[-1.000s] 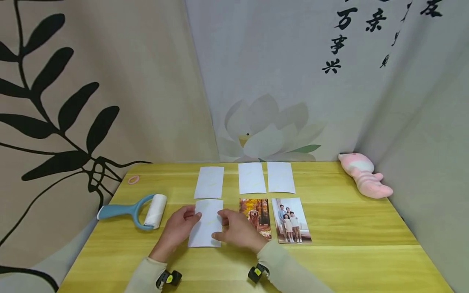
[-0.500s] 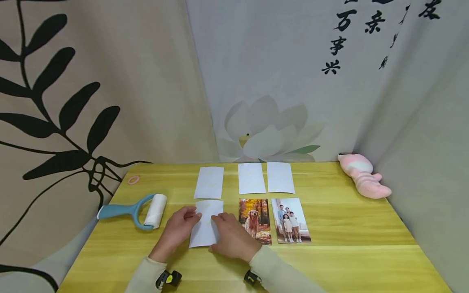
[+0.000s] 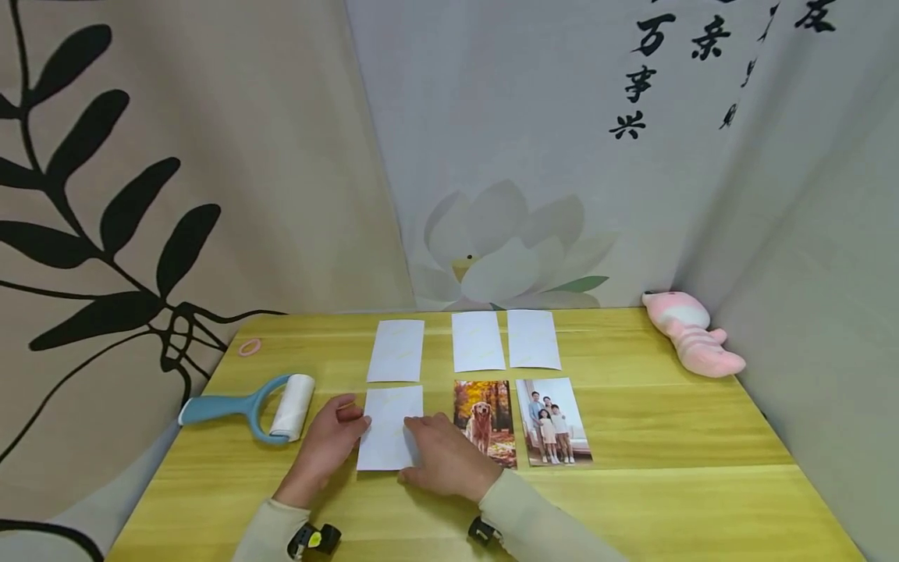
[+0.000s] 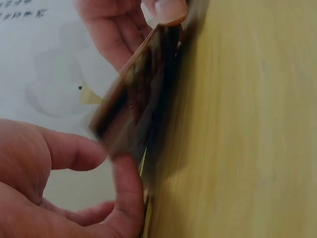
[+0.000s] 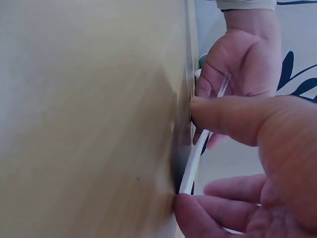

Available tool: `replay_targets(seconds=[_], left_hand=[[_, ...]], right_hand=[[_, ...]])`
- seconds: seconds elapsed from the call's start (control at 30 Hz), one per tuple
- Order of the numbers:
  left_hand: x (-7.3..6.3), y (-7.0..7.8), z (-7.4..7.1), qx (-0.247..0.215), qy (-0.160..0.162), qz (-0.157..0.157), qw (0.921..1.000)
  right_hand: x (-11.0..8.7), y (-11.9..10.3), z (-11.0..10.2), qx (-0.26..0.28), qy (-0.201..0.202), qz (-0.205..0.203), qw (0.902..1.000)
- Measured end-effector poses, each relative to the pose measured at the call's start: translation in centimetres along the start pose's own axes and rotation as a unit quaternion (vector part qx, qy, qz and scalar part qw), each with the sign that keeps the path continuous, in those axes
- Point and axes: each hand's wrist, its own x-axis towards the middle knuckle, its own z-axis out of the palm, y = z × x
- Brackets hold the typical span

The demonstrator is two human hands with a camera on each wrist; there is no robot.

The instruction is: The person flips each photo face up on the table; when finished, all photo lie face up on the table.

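Observation:
Between my hands in the head view is a photo card (image 3: 388, 425), white back up. The left wrist view shows the same photo card (image 4: 136, 99) lifted at a tilt, its dark, blurred picture side facing the table. My left hand (image 3: 326, 441) pinches its left edge between thumb and forefinger. On its right side, my right hand (image 3: 453, 457) holds the card between thumb and fingers; in the right wrist view the card's thin white edge (image 5: 194, 163) shows between them. To the right lie a dog photo (image 3: 483, 425) and a family photo (image 3: 555, 421), face up.
Three white-backed cards lie behind: a left one (image 3: 396, 351), a middle one (image 3: 479, 342) and a right one (image 3: 534, 339). A blue-handled lint roller (image 3: 249, 407) and pink ring (image 3: 250, 347) are at left. A pink plush toy (image 3: 691, 332) sits at the back right.
My right hand has shifted left over the card's right side, uncovering more of the dog photo. My left hand keeps its place at the left edge. The head view has turned slightly.

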Motion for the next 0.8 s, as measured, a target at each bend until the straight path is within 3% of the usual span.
replay_targets(seconds=[0.27,0.5,0.8], left_hand=[[0.0,-0.2,0.6,-0.085,-0.031,-0.02,0.9957],[-0.3,-0.2,1.0,-0.148,-0.082,-0.026,0.9852],[-0.8,0.3,0.8,-0.162,-0.083,-0.009,0.9831]], right_hand=[[0.2,0.1,0.0,-0.002,0.007,-0.007,0.9999],[0.1,0.3,0.0,-0.001,0.016,-0.018,0.9997],[0.0,0.6,-0.6,0.065,0.016,-0.03,0.9973]])
